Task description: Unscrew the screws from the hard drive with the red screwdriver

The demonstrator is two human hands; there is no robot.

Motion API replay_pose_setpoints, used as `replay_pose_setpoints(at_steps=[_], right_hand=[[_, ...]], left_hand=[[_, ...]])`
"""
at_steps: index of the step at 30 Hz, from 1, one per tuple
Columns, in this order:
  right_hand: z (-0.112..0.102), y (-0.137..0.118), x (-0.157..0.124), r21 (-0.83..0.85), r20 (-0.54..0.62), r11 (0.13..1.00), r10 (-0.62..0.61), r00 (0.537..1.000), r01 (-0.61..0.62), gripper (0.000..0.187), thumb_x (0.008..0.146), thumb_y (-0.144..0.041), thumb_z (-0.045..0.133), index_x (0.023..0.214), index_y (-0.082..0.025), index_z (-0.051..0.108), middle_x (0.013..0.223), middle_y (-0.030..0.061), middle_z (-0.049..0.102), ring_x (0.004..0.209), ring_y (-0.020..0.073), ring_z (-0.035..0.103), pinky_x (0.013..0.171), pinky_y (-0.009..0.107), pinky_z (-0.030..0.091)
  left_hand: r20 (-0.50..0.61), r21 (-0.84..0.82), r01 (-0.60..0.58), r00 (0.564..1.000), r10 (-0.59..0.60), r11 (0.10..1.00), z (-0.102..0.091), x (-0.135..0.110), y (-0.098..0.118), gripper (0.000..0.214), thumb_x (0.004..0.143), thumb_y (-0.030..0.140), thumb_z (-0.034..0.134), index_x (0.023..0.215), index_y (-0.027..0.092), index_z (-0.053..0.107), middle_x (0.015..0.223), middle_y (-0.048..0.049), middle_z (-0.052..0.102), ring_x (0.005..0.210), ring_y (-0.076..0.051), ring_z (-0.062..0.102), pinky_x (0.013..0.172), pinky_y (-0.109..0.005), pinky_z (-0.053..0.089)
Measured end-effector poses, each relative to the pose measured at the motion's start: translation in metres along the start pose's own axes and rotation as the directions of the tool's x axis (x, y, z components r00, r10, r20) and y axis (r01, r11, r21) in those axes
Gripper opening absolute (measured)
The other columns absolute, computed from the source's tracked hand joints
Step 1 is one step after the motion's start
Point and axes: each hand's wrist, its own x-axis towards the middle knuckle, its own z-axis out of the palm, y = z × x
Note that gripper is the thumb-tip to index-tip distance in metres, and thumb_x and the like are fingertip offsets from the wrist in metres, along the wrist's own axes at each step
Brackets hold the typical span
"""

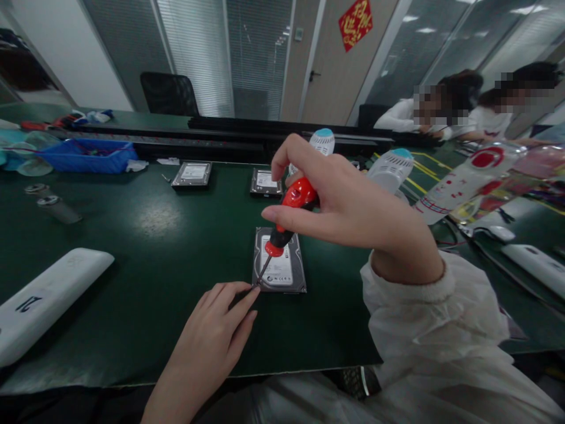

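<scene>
Green desk [119, 318], glossy, glare patch left of centre. Far left: white oblong device [53, 300] near the front edge, two metallic cylinders [57, 207] behind it, blue bin [88, 162] beyond. Black chair [170, 94] against blinds-covered glass. One spare drive [192, 175] lies farther back. Left hand [216, 330]: fingertips at the near-left corner of the hard drive [282, 268], by the tool's tip; whether pinching or steadying, cannot tell. Drive lies flat, label up, mid-desk. Right hand [344, 200] grasps a red-black screwdriver [300, 193], tilted over it. Behind, wooden door [339, 76], red diamond decoration [355, 25]. Right: clear bottle [472, 176]; two people seated beyond.
</scene>
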Motion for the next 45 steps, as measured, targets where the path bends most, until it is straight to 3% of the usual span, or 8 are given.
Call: replay_pose_setpoints(at_steps=[5,10,15,21,27,30,33,45], right_hand=[[-0.004,-0.005,-0.001,0.084,0.01,0.995,-0.062,0.998,0.061,0.031,0.096,-0.029,0.061,0.117,-0.015,0.043,0.11,0.0016,0.054,0.08,0.0066,0.046,0.075,0.025,0.04],[-0.003,-0.006,-0.001,-0.021,0.1,0.991,-0.132,0.986,0.135,0.02,0.102,-0.027,0.044,0.118,-0.015,0.043,0.107,0.0011,0.054,0.087,0.0094,0.046,0.081,0.028,0.041],[0.003,-0.006,0.002,-0.123,0.093,0.992,0.017,0.996,-0.005,0.03,0.106,-0.045,0.046,0.113,-0.016,0.045,0.094,-0.0018,0.056,0.077,0.0096,0.045,0.074,0.027,0.034],[-0.003,-0.01,0.0,-0.057,0.078,0.998,-0.006,0.997,0.011,0.027,0.097,-0.033,0.056,0.114,-0.015,0.046,0.104,0.0014,0.059,0.081,0.0104,0.046,0.075,0.027,0.035],[0.0,-0.009,0.002,-0.104,0.032,0.989,0.105,0.994,-0.101,0.038,0.098,-0.052,0.059,0.106,-0.016,0.049,0.09,-0.0016,0.057,0.072,0.0095,0.043,0.069,0.027,0.031],[-0.001,-0.008,0.001,-0.026,0.046,0.999,0.04,0.998,-0.039,0.026,0.096,-0.035,0.06,0.107,-0.016,0.047,0.095,-0.0008,0.056,0.076,0.0088,0.044,0.072,0.026,0.035],[-0.004,-0.009,0.0,0.032,0.07,0.999,-0.021,0.997,0.019,0.028,0.091,-0.024,0.06,0.112,-0.015,0.045,0.103,0.0008,0.055,0.08,0.0082,0.044,0.075,0.026,0.037],[-0.006,-0.011,-0.001,0.047,0.043,0.993,-0.109,0.993,0.107,0.026,0.102,-0.035,0.057,0.115,-0.014,0.046,0.103,-0.0006,0.057,0.081,0.0066,0.047,0.078,0.024,0.045]], left_hand=[[0.006,0.008,0.002,1.0,-0.002,1.0,0.0,-0.001,0.0,0.032,0.107,0.021,0.049,0.135,0.018,0.065,0.125,-0.0115,0.065,0.11,-0.028,0.063,0.09,-0.047,0.059],[0.002,0.005,0.008,1.0,-0.008,1.0,0.001,-0.001,-0.001,0.033,0.107,0.022,0.049,0.136,0.02,0.065,0.126,-0.0113,0.065,0.111,-0.028,0.062,0.09,-0.046,0.058],[0.003,0.008,0.005,1.0,-0.005,1.0,0.0,0.0,0.0,0.032,0.107,0.022,0.049,0.136,0.02,0.064,0.126,-0.0114,0.064,0.111,-0.028,0.062,0.09,-0.046,0.059],[0.007,0.008,0.003,1.0,-0.003,1.0,0.0,0.0,0.001,0.032,0.107,0.021,0.049,0.135,0.019,0.065,0.125,-0.0117,0.064,0.11,-0.027,0.062,0.089,-0.047,0.059],[0.0,0.006,0.019,1.0,-0.019,1.0,0.0,0.001,0.001,0.032,0.106,0.021,0.05,0.133,0.019,0.067,0.124,-0.0108,0.066,0.109,-0.028,0.064,0.089,-0.047,0.059],[0.007,0.005,0.022,1.0,-0.022,1.0,0.0,0.001,0.001,0.033,0.107,0.022,0.049,0.134,0.019,0.067,0.124,-0.0109,0.066,0.109,-0.028,0.064,0.089,-0.047,0.06],[0.013,0.004,0.025,1.0,-0.025,1.0,0.0,0.0,0.001,0.033,0.107,0.023,0.049,0.134,0.019,0.067,0.125,-0.0114,0.066,0.11,-0.027,0.064,0.089,-0.047,0.06],[0.019,0.004,0.014,1.0,-0.014,1.0,0.0,0.0,-0.001,0.032,0.107,0.021,0.049,0.135,0.019,0.066,0.125,-0.0114,0.065,0.11,-0.028,0.063,0.09,-0.049,0.059]])
